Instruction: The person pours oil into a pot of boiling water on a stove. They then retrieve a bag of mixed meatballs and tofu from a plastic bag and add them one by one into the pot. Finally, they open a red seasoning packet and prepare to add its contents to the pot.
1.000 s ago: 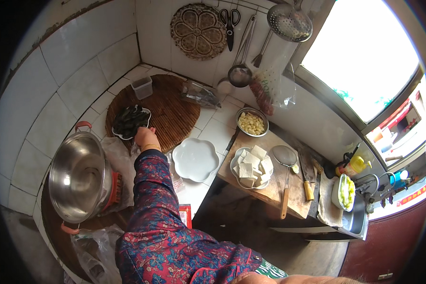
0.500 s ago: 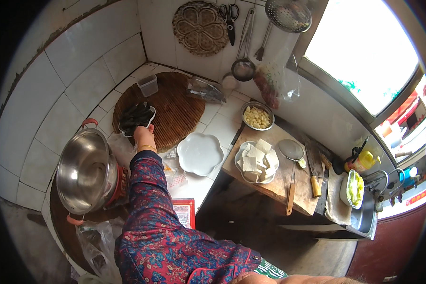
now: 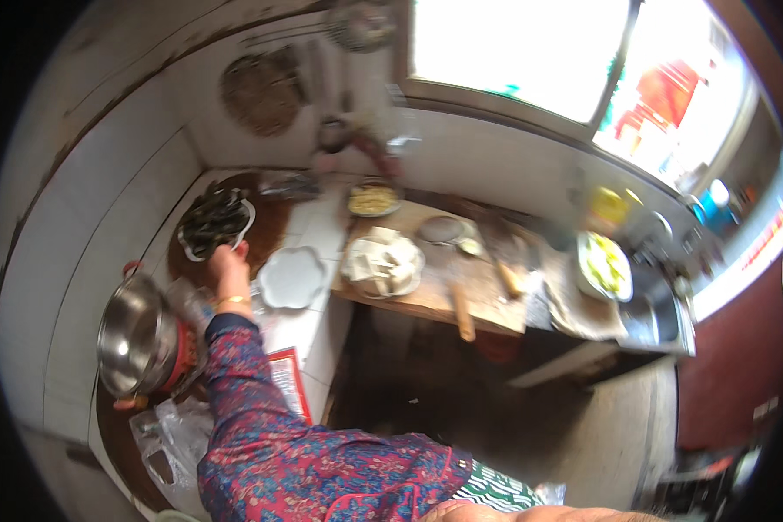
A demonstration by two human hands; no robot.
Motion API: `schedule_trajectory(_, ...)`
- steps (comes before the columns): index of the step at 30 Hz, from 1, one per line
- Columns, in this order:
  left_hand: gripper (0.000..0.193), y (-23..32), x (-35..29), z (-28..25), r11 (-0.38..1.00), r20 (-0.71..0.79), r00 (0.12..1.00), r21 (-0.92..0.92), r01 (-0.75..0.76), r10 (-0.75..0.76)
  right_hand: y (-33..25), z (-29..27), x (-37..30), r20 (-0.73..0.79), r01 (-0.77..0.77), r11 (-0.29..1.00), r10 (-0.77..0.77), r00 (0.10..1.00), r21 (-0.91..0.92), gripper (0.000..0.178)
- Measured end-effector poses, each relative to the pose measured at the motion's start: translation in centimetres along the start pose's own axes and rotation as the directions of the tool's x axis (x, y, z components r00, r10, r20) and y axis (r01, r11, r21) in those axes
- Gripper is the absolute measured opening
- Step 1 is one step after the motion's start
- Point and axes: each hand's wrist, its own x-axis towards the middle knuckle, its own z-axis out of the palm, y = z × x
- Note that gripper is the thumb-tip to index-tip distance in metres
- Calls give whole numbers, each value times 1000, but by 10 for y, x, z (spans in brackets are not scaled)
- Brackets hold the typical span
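Note:
My left hand [image 3: 229, 264], its sleeve dark and flowered, reaches toward the far left corner. Its fingers are closed on the near rim of a white dish [image 3: 251, 214]. Dark, strip-like food [image 3: 210, 224], of a kind I cannot make out, heaps over this dish. Behind and beneath it lies a round brown slatted board [image 3: 270, 228]. Just right of the hand sits a white scalloped plate [image 3: 292, 277] with nothing on it. A steel pot [image 3: 133, 339] with reddish handles stands at the left. No part of my right hand shows.
On the wooden cutting board [image 3: 426, 306] are a plate of tofu pieces [image 3: 383, 264], a strainer [image 3: 441, 230] and a wooden-handled knife [image 3: 510, 280]. Behind stands a bowl of pale yellow pieces [image 3: 373, 199]. A container of greens [image 3: 605, 266] sits beside the sink [image 3: 652, 313].
The whole view has swung right and blurred. The dish of dark food looks lifted and nearer, still in my left hand; the small clear box behind it no longer shows.

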Motion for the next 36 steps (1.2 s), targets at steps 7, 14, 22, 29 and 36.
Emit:
schedule_trajectory(7,23,-22,-160,17,959,365,918,277,53,-156,10,-234,87,-323,75,944,35,946,321,13)
schedule_trajectory(14,5,-98,-399,24,871,588,665,446,207,-459,27,-341,140,-473,286,875,-76,878,390,23)
schedule_trajectory(22,6,-224,-684,26,743,706,235,654,146,-668,45,-441,159,-633,337,793,76,771,507,29)
schedule_trajectory(29,17,-356,-960,27,653,640,-220,757,20,-736,81,-495,155,-846,383,903,-352,400,-195,26)
schedule_trajectory(36,13,-428,-1265,-19,526,399,-522,842,-117,-754,40,-563,152,-788,412,675,565,243,611,15)
